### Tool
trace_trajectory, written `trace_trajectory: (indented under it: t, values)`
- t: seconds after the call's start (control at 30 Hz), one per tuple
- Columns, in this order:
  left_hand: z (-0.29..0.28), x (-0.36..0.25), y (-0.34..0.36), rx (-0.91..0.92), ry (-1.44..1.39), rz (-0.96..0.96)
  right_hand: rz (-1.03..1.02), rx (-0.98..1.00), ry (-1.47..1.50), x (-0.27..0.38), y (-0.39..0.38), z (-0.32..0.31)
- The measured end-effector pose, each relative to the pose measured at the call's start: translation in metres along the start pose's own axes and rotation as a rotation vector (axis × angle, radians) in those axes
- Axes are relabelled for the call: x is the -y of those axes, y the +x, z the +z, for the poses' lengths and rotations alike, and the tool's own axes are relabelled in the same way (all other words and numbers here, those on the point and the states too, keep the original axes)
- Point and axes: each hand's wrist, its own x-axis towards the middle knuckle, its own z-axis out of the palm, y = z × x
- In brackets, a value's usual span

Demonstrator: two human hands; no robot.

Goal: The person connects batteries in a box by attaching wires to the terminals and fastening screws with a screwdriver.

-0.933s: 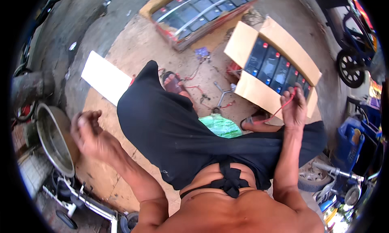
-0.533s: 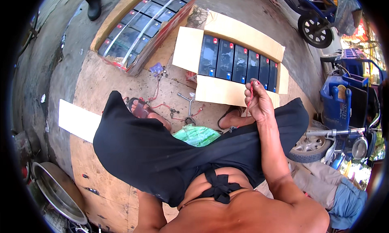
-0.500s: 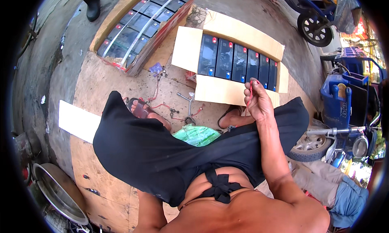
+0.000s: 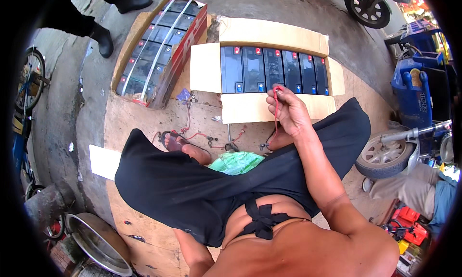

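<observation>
My right hand (image 4: 290, 112) is raised in front of the near flap of an open cardboard box (image 4: 276, 29), its fingers pinching a short red cable (image 4: 276, 108). The cable hangs down past the flap toward my right foot. In the box several black batteries (image 4: 231, 69) stand in a row, each with a red terminal at the far end and a blue one nearer me. More red cables (image 4: 196, 134) with dark ends lie on the ground by my left foot. Of my left side only a bit of arm (image 4: 193, 248) shows at the lower edge; the hand is out of sight.
A second box (image 4: 201, 24) of strapped batteries stands left of the first. Between my feet are a metal wrench (image 4: 230, 140) and a green plastic bag (image 4: 235, 163). A metal basin (image 4: 79, 224) sits lower left, a wheel (image 4: 382, 154) at right. Another person's boots (image 4: 102, 40) are upper left.
The view has shifted, so more of the other person's legs shows at upper left. My right hand still holds the red cable, now hanging at fuller length and a little further left along the box.
</observation>
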Motion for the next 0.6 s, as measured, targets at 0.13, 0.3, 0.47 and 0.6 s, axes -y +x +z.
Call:
trace_trajectory:
  t: [0.13, 0.3, 0.47, 0.6]
  values:
    - [-0.083, -0.097, -0.017, -0.342, -0.299, 0.298, -0.006, -0.017, -0.016, -0.013, 0.000, 0.008]
    - [-0.149, -0.214, -0.061, -0.631, -0.328, 0.791, -0.018, -0.037, 0.014, -0.027, 0.001, 0.008]
    - [-0.120, -0.300, -0.132, 0.012, -0.617, 1.156, -0.035, -0.012, 0.051, -0.030, -0.004, 0.016]
    - [-0.054, -0.316, -0.175, 0.467, -0.630, 1.105, -0.081, -0.032, 0.074, -0.024, -0.009, 0.009]
